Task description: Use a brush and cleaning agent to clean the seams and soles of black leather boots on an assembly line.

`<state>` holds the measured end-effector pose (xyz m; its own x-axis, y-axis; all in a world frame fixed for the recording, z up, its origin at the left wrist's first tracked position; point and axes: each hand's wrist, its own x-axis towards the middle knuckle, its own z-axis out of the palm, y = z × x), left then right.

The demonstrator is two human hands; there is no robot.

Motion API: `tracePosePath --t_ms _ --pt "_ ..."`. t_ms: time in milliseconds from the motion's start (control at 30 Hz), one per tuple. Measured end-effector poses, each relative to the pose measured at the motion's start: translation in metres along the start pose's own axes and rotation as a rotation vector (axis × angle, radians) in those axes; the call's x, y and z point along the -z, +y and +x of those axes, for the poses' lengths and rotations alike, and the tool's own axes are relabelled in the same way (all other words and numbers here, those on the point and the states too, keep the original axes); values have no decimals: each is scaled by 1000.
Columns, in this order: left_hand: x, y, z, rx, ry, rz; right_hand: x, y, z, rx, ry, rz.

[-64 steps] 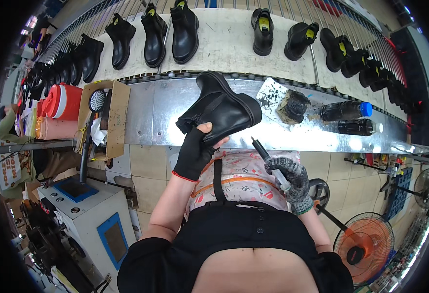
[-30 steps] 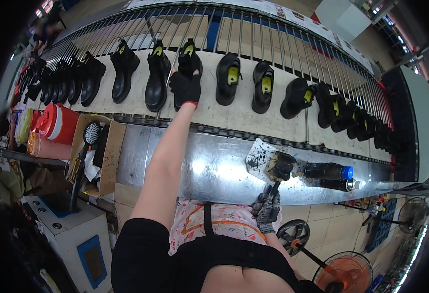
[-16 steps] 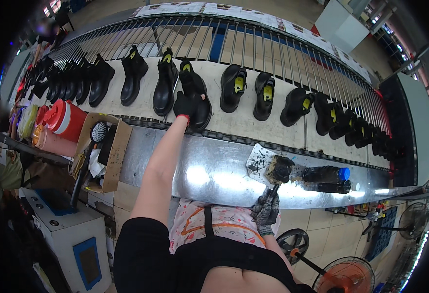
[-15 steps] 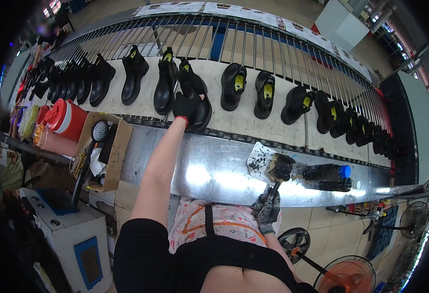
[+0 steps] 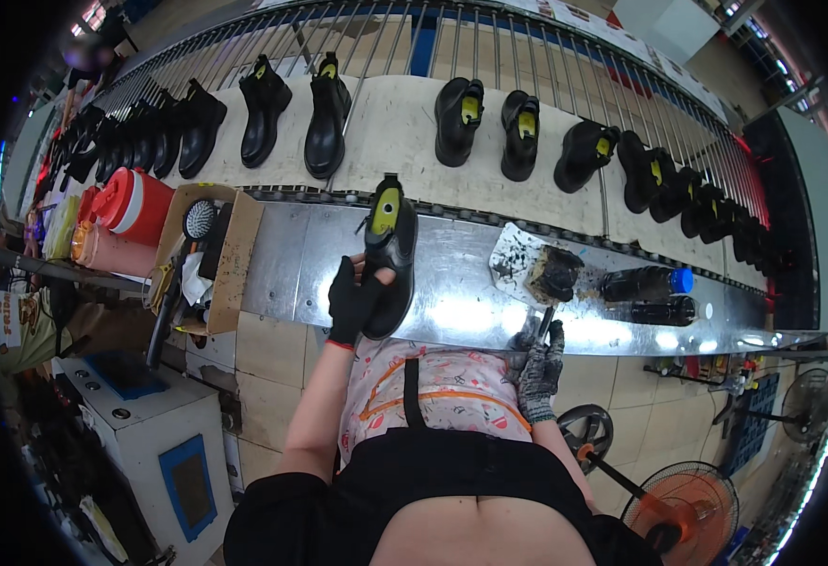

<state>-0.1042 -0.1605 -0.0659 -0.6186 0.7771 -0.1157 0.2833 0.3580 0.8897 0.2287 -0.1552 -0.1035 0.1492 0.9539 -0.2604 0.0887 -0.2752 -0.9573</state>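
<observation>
cardboard box [image 5: 230, 255]: far left on the steel bench [image 5: 461, 307], brushes inside.
left hand [image 5: 352, 300]: black glove, fingers wrapped round a black ankle boot [image 5: 388, 255], yellow insole up, just above the bench.
right hand [image 5: 538, 363]: grey glove, closed on a small brush [image 5: 543, 325] beside the stained pad [image 5: 536, 269].
risk: one-handed hold, so the boot may slip; the brush may smear polish.

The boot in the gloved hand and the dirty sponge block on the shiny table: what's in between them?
Nothing: in the head view only bare shiny metal table lies between the boot held by the left hand and the sponge block.
</observation>
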Motion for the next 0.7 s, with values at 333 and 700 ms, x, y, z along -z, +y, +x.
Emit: tracePosePath --t_ms 333,700 --pt "-25 28 144 149 -663 -788 -6 -47 -6 -306 -108 492" --pt "-9 84 112 -664 -824 -1015 -22 -73 -12 -345 76 474"
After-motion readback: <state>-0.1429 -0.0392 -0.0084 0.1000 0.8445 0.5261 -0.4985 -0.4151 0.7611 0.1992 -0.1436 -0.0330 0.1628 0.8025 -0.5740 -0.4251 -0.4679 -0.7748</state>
